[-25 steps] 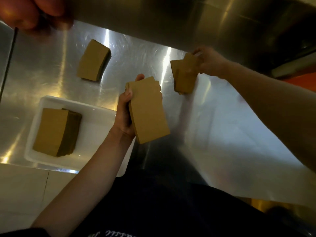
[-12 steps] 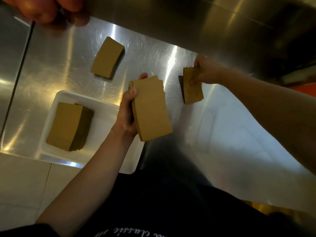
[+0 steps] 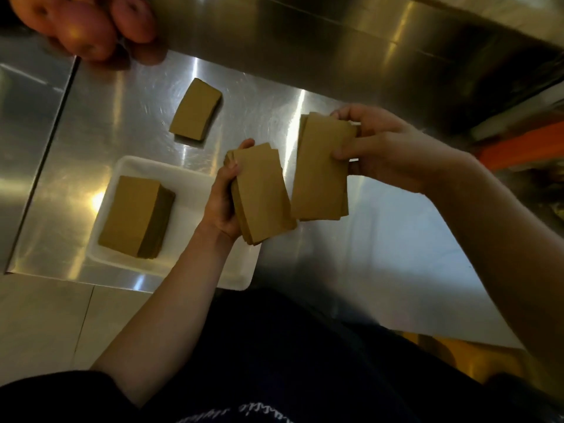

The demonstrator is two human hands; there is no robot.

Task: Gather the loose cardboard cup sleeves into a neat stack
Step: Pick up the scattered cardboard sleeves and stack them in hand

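My left hand [image 3: 222,199] grips a bundle of flat brown cardboard cup sleeves [image 3: 262,193], held above the steel counter. My right hand [image 3: 384,151] pinches a second, smaller bundle of sleeves [image 3: 320,175] by its far end, right beside the first bundle and almost touching it. A thick neat stack of sleeves [image 3: 131,215] lies in a white tray [image 3: 195,184] at the left. A small loose pile of sleeves [image 3: 195,109] rests on the counter farther back.
The steel counter [image 3: 100,123] has a raised steel back wall [image 3: 335,50]. Another person's fingers [image 3: 85,22] show at the top left corner. The counter's front edge [image 3: 61,276] runs over a pale tiled floor. An orange object [image 3: 525,145] sits at the far right.
My right hand has lifted its bundle of sleeves off the counter and carried it towards me and left, next to the bundle in my left hand. The left hand has kept its grip.
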